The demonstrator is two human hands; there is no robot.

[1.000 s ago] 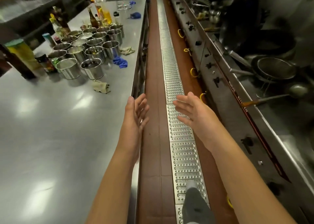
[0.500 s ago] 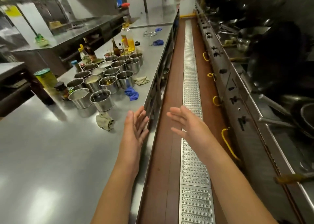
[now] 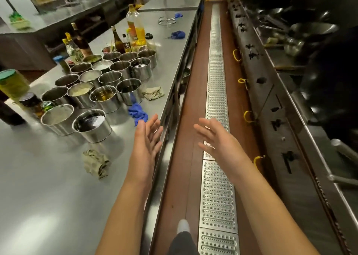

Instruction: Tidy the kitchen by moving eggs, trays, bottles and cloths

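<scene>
My left hand [image 3: 145, 138] hovers open over the right edge of the steel counter [image 3: 48, 187], fingers apart and empty. Just beyond its fingertips lies a crumpled blue cloth [image 3: 138, 113]. An olive cloth [image 3: 95, 163] sits on the counter left of my left wrist. Another olive cloth [image 3: 153, 93] lies further along the edge, and a second blue cloth [image 3: 178, 34] lies far down the counter. My right hand [image 3: 217, 138] is open and empty above the aisle. Several bottles [image 3: 135, 29] stand behind the steel pots.
Several open steel pots [image 3: 93, 125] of sauces and powders crowd the counter's left half. A yellow jar [image 3: 12, 84] stands at the far left. A perforated metal drain grate [image 3: 218, 187] runs down the brown floor. The wok range [image 3: 290, 138] with yellow handles lines the right.
I have walked forward along the aisle; the pots and cloths are nearer. Both hands stay raised and open, the left now close to the blue cloth.
</scene>
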